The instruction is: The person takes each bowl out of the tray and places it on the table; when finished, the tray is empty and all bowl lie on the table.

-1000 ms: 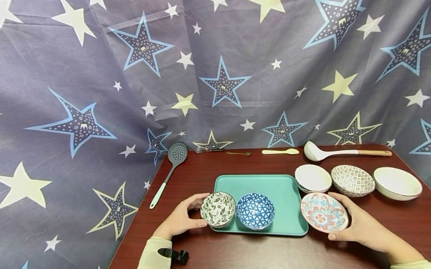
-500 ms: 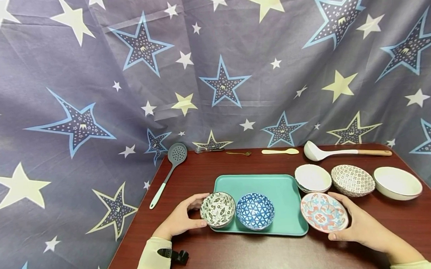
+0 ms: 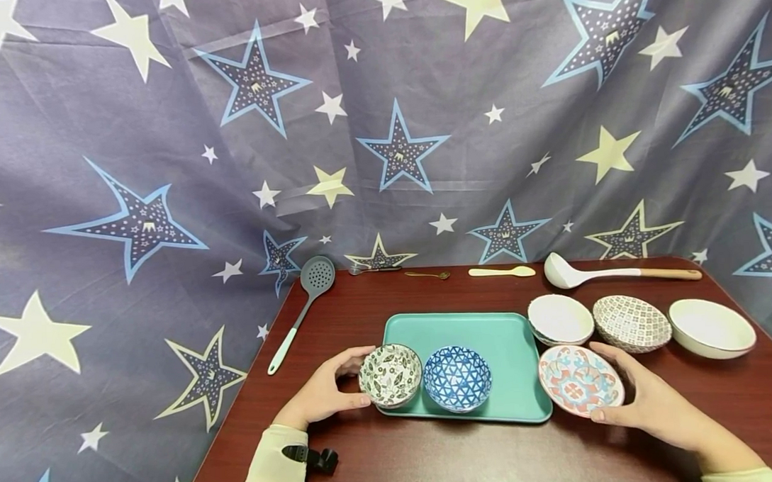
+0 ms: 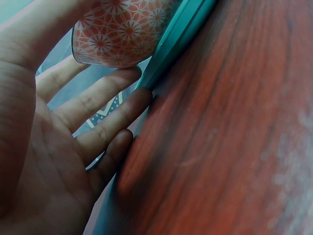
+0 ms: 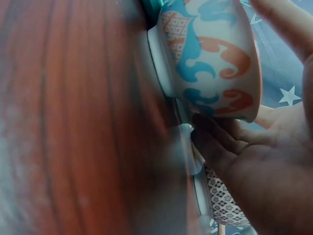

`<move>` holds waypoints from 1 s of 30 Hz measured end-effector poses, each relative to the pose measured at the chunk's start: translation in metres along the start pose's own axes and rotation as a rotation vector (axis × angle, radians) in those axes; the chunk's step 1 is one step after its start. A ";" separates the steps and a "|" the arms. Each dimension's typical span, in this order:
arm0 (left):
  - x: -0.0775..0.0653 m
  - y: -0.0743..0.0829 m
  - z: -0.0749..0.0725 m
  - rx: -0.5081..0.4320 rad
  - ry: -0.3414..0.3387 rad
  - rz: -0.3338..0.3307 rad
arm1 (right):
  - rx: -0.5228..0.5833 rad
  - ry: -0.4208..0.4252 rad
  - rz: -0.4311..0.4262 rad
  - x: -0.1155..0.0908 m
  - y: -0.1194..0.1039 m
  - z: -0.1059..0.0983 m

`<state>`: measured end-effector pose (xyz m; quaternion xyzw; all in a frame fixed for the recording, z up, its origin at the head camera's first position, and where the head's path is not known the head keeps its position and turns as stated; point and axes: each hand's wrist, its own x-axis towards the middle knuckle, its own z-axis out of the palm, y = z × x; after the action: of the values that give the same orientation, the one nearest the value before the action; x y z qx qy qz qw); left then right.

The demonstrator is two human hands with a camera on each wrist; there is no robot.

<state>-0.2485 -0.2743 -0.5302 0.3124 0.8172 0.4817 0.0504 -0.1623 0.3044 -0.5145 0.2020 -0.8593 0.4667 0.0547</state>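
In the head view my left hand (image 3: 324, 391) spans the left side of a bowl with a green leaf pattern inside (image 3: 391, 375), at the tray's front left. Its outside (image 4: 124, 32) is red with white flowers; the thumb is partly out of view in the left wrist view. Beside it on the teal tray (image 3: 518, 364) sits a blue triangle-patterned bowl (image 3: 457, 379). My right hand (image 3: 650, 398) holds the right side of a pink and blue patterned bowl (image 3: 581, 381) between thumb and fingers. That bowl's foot (image 5: 159, 61) stands on the table, right of the tray.
Behind the right hand stand a white bowl (image 3: 560, 320), a brown-patterned bowl (image 3: 631, 324) and a cream bowl (image 3: 712, 329). A ladle (image 3: 566, 271), a cream spoon (image 3: 502, 272), a small gold utensil (image 3: 428, 275) and a fork (image 3: 374, 270) line the back. A skimmer (image 3: 317, 275) lies left.
The right hand has shifted slightly to the right, its thumb now nearer the bowl's edge. The left hand, the bowls and the tray have stayed put.
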 end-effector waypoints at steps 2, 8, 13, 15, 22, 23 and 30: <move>0.000 0.001 0.000 -0.001 0.000 -0.009 | 0.029 0.005 -0.015 0.001 -0.001 0.000; 0.000 0.002 0.001 -0.011 0.001 -0.003 | 0.044 0.051 -0.014 0.005 -0.013 0.001; 0.000 0.001 0.001 -0.013 -0.001 0.009 | 0.016 0.093 -0.086 0.013 -0.024 0.000; 0.000 0.001 0.001 -0.011 0.002 0.004 | 0.000 0.094 -0.119 0.017 -0.029 -0.001; 0.000 0.004 0.000 -0.001 0.006 -0.008 | -0.026 0.047 -0.074 0.033 -0.050 -0.003; 0.000 0.003 0.000 0.001 0.006 -0.012 | -0.020 0.040 -0.070 0.035 -0.053 -0.002; 0.000 0.000 0.001 0.007 0.008 -0.001 | -0.065 0.029 -0.097 0.053 -0.066 0.013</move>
<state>-0.2487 -0.2737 -0.5305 0.3102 0.8193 0.4799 0.0465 -0.1837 0.2460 -0.4556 0.2345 -0.8624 0.4383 0.0962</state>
